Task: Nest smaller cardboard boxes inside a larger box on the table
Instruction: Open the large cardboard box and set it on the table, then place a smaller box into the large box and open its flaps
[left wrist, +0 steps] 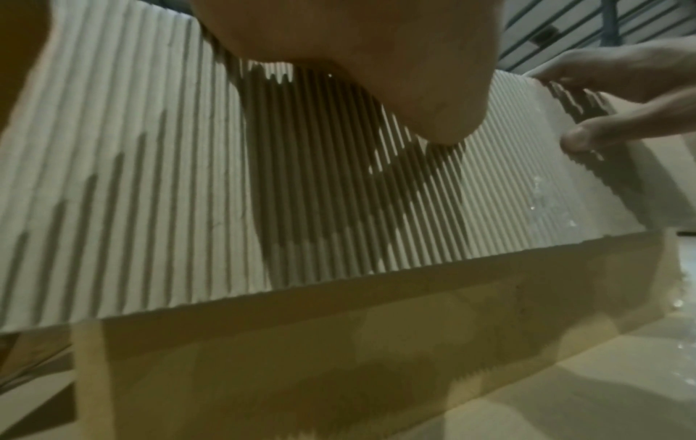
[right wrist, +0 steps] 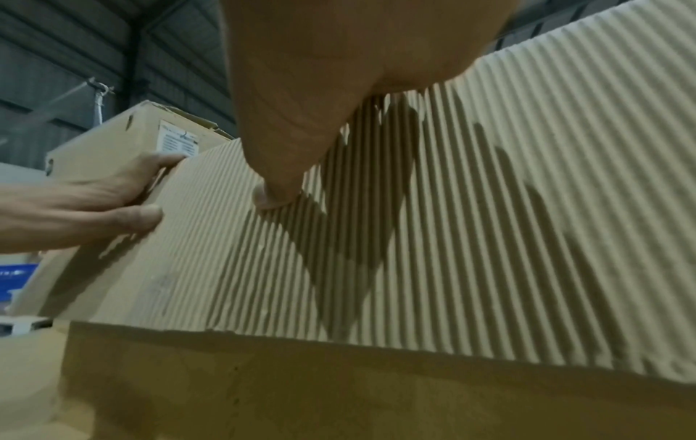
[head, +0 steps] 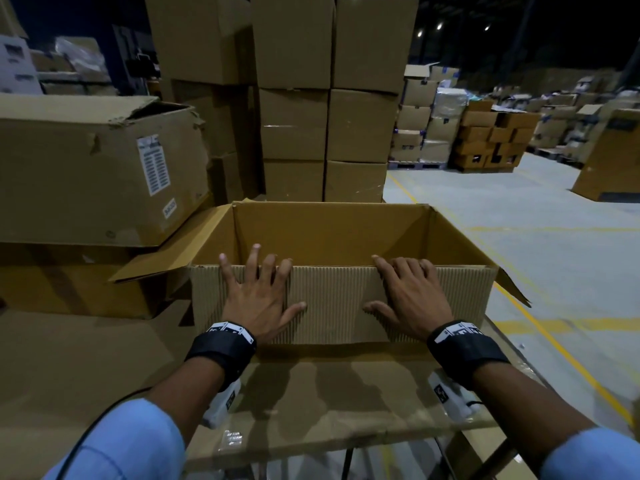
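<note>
Boxes nested so far: none that I can see; the interior that shows is bare cardboard, though the floor near the front wall is hidden behind that wall.
Surroundings: stacked cartons (head: pixel 325 98) stand just behind the work spot, and a battered carton with a label (head: pixel 97 168) sits to the left.
Table: the table top (head: pixel 329 393) is covered in brown card, and the task's box rests on it, directly in front of the person.
Large open box (head: pixel 332 237): upright, mouth up, flaps folded outward at left and right; its near wall is a ribbed corrugated face (left wrist: pixel 339 193).
Smaller boxes: I cannot pick out which cartons are meant to go in; none is in either hand.
Left hand (head: pixel 258 292): fingers spread and straight, palm flat on the ribbed near wall, fingertips reaching the top edge, thumb pointing inward.
Right hand (head: pixel 410 294): laid on the same wall, fingers bending over the top rim, thumb splayed along the face; it is seen pressing the ribs from the right wrist view (right wrist: pixel 339 89).
Progress: judged very early, the big box being set or steadied; every nesting step looks still to do.
</note>
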Motion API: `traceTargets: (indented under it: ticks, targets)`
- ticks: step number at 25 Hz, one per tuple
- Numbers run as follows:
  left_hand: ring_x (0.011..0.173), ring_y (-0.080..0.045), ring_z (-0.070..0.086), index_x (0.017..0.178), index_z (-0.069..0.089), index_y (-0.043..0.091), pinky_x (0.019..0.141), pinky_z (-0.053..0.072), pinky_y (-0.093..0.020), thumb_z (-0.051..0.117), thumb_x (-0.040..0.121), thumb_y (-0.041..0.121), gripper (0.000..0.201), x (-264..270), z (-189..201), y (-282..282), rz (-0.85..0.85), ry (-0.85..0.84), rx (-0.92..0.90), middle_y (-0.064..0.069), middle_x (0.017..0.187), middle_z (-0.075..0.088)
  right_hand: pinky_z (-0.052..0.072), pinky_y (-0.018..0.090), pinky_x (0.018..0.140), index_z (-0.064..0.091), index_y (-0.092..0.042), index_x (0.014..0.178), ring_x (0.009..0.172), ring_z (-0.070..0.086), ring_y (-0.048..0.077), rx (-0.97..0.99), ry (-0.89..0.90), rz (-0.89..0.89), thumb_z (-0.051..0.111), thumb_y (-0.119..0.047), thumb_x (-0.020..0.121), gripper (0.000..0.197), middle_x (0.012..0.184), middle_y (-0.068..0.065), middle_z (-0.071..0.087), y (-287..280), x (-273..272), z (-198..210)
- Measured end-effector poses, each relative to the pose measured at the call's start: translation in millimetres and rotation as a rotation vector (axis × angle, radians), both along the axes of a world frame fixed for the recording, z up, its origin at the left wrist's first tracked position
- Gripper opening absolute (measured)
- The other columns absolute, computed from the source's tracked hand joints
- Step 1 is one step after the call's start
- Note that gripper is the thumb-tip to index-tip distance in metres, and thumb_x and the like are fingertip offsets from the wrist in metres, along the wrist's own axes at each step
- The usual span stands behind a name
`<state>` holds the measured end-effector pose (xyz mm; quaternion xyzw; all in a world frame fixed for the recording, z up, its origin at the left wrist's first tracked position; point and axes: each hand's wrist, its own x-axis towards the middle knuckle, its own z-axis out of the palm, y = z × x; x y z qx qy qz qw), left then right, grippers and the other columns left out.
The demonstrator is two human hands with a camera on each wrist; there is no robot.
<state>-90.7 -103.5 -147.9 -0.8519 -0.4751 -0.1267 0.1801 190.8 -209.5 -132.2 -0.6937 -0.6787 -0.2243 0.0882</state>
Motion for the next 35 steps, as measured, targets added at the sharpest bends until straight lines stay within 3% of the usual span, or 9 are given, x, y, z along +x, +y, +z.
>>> traceTargets:
  ticks: [5, 11, 15, 19, 21, 24, 29, 32, 35]
  targets:
    - [0.150, -0.038, -0.002, 0.150, 0.017, 0.027, 0.106, -0.010, -0.076, 0.022, 0.083, 0.083, 0.088, -1, -2, -4, 0.007, -0.001, -0.013, -0.010, 0.159, 0.020, 0.026, 0.049, 0.109, 0.028, -0.022, 0.149, 0.122, 0.045, 0.027, 0.023, 0.013, 0.012, 0.043, -0.075, 0.083, 0.086, 0.129, 0.005, 0.051, -4, -5, -1]
    - [0.150, -0.035, -0.016, 0.153, -0.010, 0.030, 0.107, -0.014, -0.074, 0.003, 0.080, 0.082, 0.091, -2, 1, -8, 0.028, 0.006, -0.040, -0.006, 0.165, -0.005, 0.011, 0.056, 0.119, 0.022, -0.023, 0.153, 0.137, 0.036, 0.028, -0.026, 0.080, 0.027, 0.029, -0.080, 0.085, 0.089, 0.143, 0.007, 0.045, -5, -9, 3]
    - [0.151, -0.033, -0.010, 0.155, -0.003, 0.029, 0.109, -0.008, -0.075, 0.013, 0.086, 0.080, 0.087, -6, 7, -14, -0.019, -0.065, -0.059, -0.005, 0.166, -0.001, -0.004, 0.066, 0.116, 0.016, -0.028, 0.154, 0.147, 0.023, 0.026, -0.076, 0.137, 0.065, 0.015, -0.078, 0.087, 0.084, 0.155, 0.004, 0.033, 3, -35, 11]
    - [0.152, -0.031, -0.006, 0.155, 0.005, 0.028, 0.111, -0.005, -0.074, 0.010, 0.085, 0.077, 0.086, -25, 18, -19, 0.000, -0.111, -0.032, -0.005, 0.165, 0.002, -0.005, 0.067, 0.116, 0.012, -0.029, 0.155, 0.151, 0.013, 0.025, -0.117, 0.158, 0.128, 0.018, -0.075, 0.090, 0.080, 0.161, 0.004, 0.022, 14, -80, 19]
    - [0.152, -0.032, -0.002, 0.153, 0.011, 0.028, 0.111, -0.001, -0.074, 0.010, 0.086, 0.076, 0.083, -47, 29, -17, 0.007, -0.127, 0.019, -0.006, 0.164, 0.008, -0.004, 0.067, 0.116, 0.013, -0.029, 0.154, 0.151, 0.012, 0.025, -0.104, 0.169, 0.167, 0.015, -0.076, 0.088, 0.081, 0.161, 0.004, 0.022, 23, -107, 29]
    - [0.151, -0.031, -0.009, 0.154, 0.007, 0.028, 0.112, -0.002, -0.072, 0.002, 0.084, 0.075, 0.085, -100, 42, -9, 0.036, -0.113, 0.016, -0.006, 0.164, 0.000, 0.000, 0.067, 0.116, 0.015, -0.029, 0.154, 0.149, 0.015, 0.025, -0.050, 0.183, 0.225, 0.015, -0.075, 0.087, 0.082, 0.160, 0.004, 0.023, 40, -160, 44]
    - [0.151, -0.033, -0.001, 0.153, 0.017, 0.026, 0.111, 0.000, -0.074, 0.014, 0.087, 0.073, 0.081, -209, 44, 18, -0.007, -0.171, 0.054, -0.008, 0.162, 0.010, 0.005, 0.069, 0.115, 0.013, -0.030, 0.154, 0.149, 0.015, 0.023, 0.002, 0.282, 0.221, 0.022, -0.075, 0.087, 0.082, 0.160, 0.003, 0.020, 65, -256, 53]
    - [0.150, -0.035, 0.007, 0.151, 0.021, 0.025, 0.110, 0.004, -0.075, 0.019, 0.088, 0.072, 0.079, -260, 45, 35, -0.006, -0.186, 0.052, -0.009, 0.161, 0.017, 0.010, 0.071, 0.114, 0.013, -0.029, 0.154, 0.149, 0.014, 0.022, 0.001, 0.314, 0.206, 0.035, -0.070, 0.091, 0.078, 0.160, 0.002, 0.018, 73, -301, 59]
    - [0.151, -0.035, 0.005, 0.153, 0.017, 0.024, 0.109, 0.005, -0.076, 0.019, 0.090, 0.070, 0.078, -295, 51, 57, 0.045, -0.167, 0.083, -0.009, 0.162, 0.013, 0.012, 0.073, 0.113, 0.010, -0.030, 0.154, 0.150, 0.011, 0.023, 0.004, 0.297, 0.204, 0.041, -0.068, 0.091, 0.080, 0.162, 0.001, 0.014, 84, -332, 67]
